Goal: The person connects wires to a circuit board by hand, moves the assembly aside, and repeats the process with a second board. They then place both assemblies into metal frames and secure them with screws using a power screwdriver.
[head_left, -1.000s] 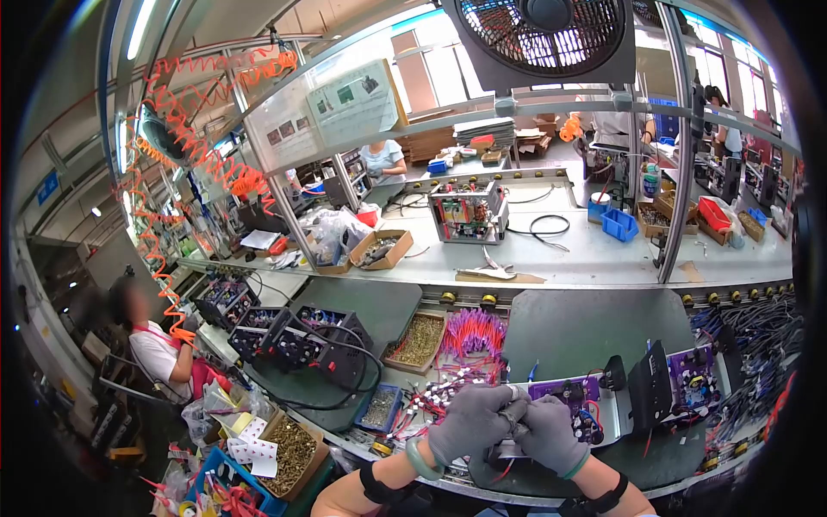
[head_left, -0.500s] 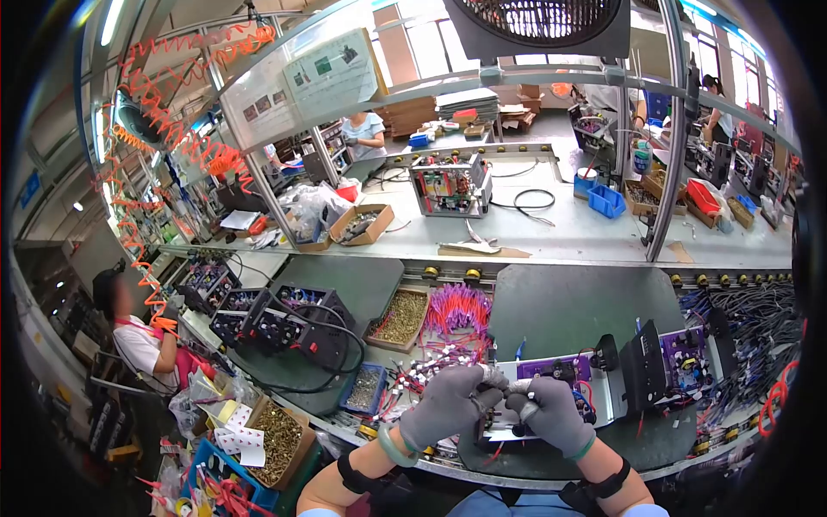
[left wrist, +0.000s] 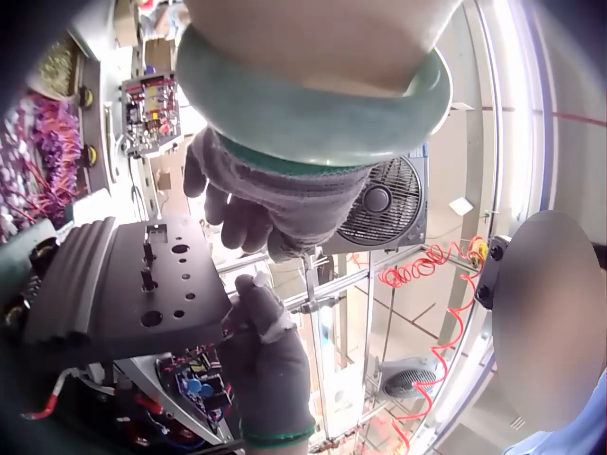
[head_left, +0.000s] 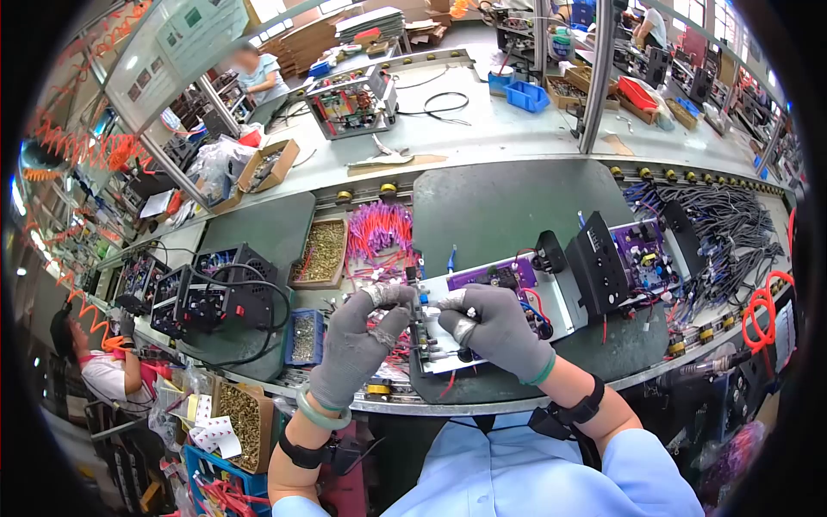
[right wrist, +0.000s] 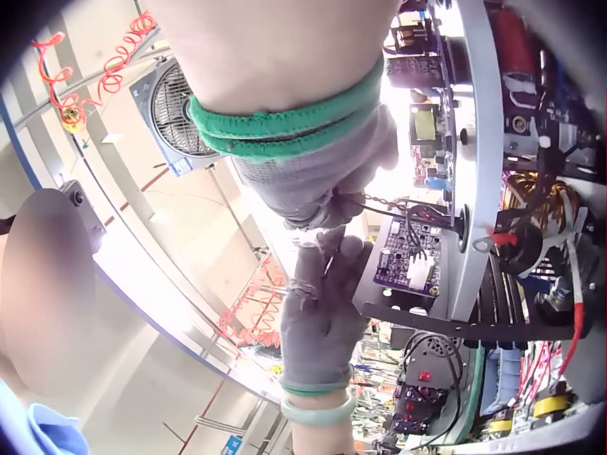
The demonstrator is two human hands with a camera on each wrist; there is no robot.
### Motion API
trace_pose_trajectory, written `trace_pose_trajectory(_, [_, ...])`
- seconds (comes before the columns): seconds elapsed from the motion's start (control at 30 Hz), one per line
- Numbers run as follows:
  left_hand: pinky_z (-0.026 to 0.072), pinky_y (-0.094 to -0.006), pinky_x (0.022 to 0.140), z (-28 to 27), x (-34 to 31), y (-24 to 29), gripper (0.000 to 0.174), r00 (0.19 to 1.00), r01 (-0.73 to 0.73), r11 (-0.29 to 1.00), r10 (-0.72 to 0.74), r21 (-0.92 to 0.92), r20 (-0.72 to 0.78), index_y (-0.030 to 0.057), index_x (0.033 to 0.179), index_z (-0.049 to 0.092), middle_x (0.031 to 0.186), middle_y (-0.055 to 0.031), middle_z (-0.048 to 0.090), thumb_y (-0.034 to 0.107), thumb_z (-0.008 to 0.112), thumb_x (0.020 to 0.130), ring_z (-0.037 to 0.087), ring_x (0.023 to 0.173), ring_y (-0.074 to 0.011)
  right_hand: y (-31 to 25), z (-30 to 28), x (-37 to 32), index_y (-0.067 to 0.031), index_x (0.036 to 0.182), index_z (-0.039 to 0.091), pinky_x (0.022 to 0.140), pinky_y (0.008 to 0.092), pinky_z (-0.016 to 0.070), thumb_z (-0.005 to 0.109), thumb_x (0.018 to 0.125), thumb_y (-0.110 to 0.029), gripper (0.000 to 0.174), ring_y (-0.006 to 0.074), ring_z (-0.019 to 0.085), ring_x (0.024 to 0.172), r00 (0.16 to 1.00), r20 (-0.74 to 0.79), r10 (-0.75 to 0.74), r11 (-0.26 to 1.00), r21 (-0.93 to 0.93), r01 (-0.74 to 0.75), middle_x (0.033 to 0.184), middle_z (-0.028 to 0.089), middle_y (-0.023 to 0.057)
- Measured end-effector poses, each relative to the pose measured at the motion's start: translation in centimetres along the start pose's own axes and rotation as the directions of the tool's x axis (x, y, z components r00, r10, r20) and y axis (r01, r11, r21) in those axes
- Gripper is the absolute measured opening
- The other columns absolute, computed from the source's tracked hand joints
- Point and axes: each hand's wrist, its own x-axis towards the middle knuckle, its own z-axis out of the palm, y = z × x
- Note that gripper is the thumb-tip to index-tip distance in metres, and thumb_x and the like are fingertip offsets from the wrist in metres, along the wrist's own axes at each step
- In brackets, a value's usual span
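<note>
A long open metal chassis (head_left: 558, 302) with a purple circuit board (head_left: 491, 277) lies on the green work mat, its end panel facing left. My gloved left hand (head_left: 353, 345) is just outside that panel, index fingertip close to its edge, thumb apart from the index. In the left wrist view the dark panel (left wrist: 156, 284) shows round holes and slots. My gloved right hand (head_left: 504, 332) is over the chassis on the panel's inner side, fingers curled. Thin black wires (right wrist: 384, 209) run from its fingertips towards a hole in the metal wall; whatever sits at their end is hidden.
A black vented panel (head_left: 599, 267) stands on the chassis to the right, beside a heap of grey cables (head_left: 732, 233). Purple-red wires (head_left: 379, 228), a carton of brass parts (head_left: 320, 254) and a blue bin (head_left: 306, 336) lie left. Black-cased units (head_left: 220, 284) stand further left.
My hands, fingertips together before, have parted: the left is now outside the end panel, the right inside it. The head view has tilted down and turned right.
</note>
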Motion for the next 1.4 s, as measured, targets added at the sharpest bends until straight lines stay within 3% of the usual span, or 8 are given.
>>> trace_pose_trajectory(0.13, [0.0535,-0.0307,0.086,1.5,-0.1,-0.6,0.018,1.000,0.004,0.998,-0.005,0.064,0.024,-0.0017,0.109,0.069,0.101,-0.0083,0.071,0.007,0.069,0.094,0.066,0.095,-0.0141,0.7,0.4,0.3,-0.0093,0.089,0.075,0.066,0.0422,0.0498,0.079,0.077,-0.014,0.013,0.0325,0.064,0.072,0.979,-0.052,-0.200,0.957,-0.224,0.183,0.075,0.066,0.0102])
trace_pose_trajectory(0.4, [0.0507,-0.0294,0.079,2.0,0.0,-2.5,0.017,0.997,0.070,0.981,-0.060,0.180,-0.057,-0.0017,0.106,0.066,0.097,-0.0063,0.070,0.012,0.067,0.096,0.064,0.086,-0.0123,0.8,0.8,1.0,-0.0156,0.087,0.074,0.091,0.0411,0.0468,0.076,0.072,-0.015,0.016,0.0215,0.069,0.080,0.865,-0.005,-0.501,0.738,-0.524,0.425,0.081,0.068,0.0036])
trace_pose_trajectory(0.57, [0.0495,-0.0311,0.092,2.0,0.5,-2.3,0.045,0.952,0.297,0.934,-0.307,-0.197,-0.021,-0.0055,0.131,0.054,0.115,-0.0104,0.065,0.016,0.067,0.094,0.062,0.101,-0.0142,2.4,0.0,2.3,-0.0143,0.093,0.072,0.096,0.0445,0.0432,0.071,0.074,-0.015,0.019,0.0265,0.068,0.087,0.954,0.209,-0.217,0.659,-0.690,0.300,0.085,0.068,0.0048])
trace_pose_trajectory(0.63, [0.0475,-0.0324,0.099,1.0,0.6,-3.2,0.059,0.828,0.532,0.818,-0.451,-0.217,0.332,-0.0069,0.139,0.046,0.126,-0.0128,0.060,0.020,0.065,0.091,0.060,0.110,-0.0160,1.8,0.7,2.7,-0.0126,0.101,0.071,0.098,0.0468,0.0420,0.069,0.077,-0.015,0.024,0.0291,0.067,0.097,0.928,0.369,-0.053,0.485,-0.803,0.347,0.093,0.069,0.0094])
trace_pose_trajectory(0.67, [0.0493,-0.0327,0.097,0.8,0.5,-3.3,0.057,0.838,0.516,0.816,-0.418,-0.261,0.349,-0.0058,0.137,0.049,0.122,-0.0117,0.062,0.020,0.062,0.089,0.062,0.107,-0.0168,2.2,1.0,2.7,-0.0115,0.081,0.075,0.099,0.0472,0.0416,0.071,0.070,-0.017,0.012,0.0306,0.065,0.099,0.947,0.311,-0.082,0.535,-0.788,0.305,0.092,0.067,0.0114])
trace_pose_trajectory(0.9, [0.0518,-0.0314,0.091,0.2,0.5,-3.6,0.051,0.831,0.525,0.813,-0.425,-0.252,0.359,-0.0054,0.133,0.052,0.115,-0.0098,0.066,0.017,0.062,0.088,0.065,0.100,-0.0156,1.1,1.0,3.4,-0.0106,0.109,0.069,0.098,0.0481,0.0413,0.063,0.083,-0.014,0.027,0.0303,0.066,0.102,0.922,0.377,0.087,0.559,-0.785,0.268,0.097,0.070,0.0117])
trace_pose_trajectory(1.33, [0.0500,-0.0308,0.095,1.8,-0.4,-1.9,0.055,0.849,0.528,0.778,-0.476,-0.342,0.228,-0.0061,0.136,0.052,0.117,-0.0077,0.064,0.009,0.068,0.086,0.062,0.105,-0.0138,2.0,1.3,2.8,-0.0143,0.089,0.075,0.090,0.0443,0.0476,0.073,0.074,-0.017,0.015,0.0272,0.068,0.092,0.922,0.387,-0.011,0.495,-0.799,0.341,0.087,0.069,0.0079])
trace_pose_trajectory(1.4, [0.0482,-0.0339,0.099,2.3,-1.6,-2.5,0.056,0.959,0.282,0.951,-0.284,-0.128,0.003,-0.0051,0.139,0.051,0.124,-0.0113,0.061,0.014,0.068,0.089,0.060,0.112,-0.0161,1.3,-0.5,2.4,-0.0164,0.091,0.075,0.086,0.0433,0.0484,0.073,0.075,-0.018,0.016,0.0246,0.069,0.089,0.925,0.355,-0.138,0.576,-0.731,0.366,0.085,0.068,0.0053])
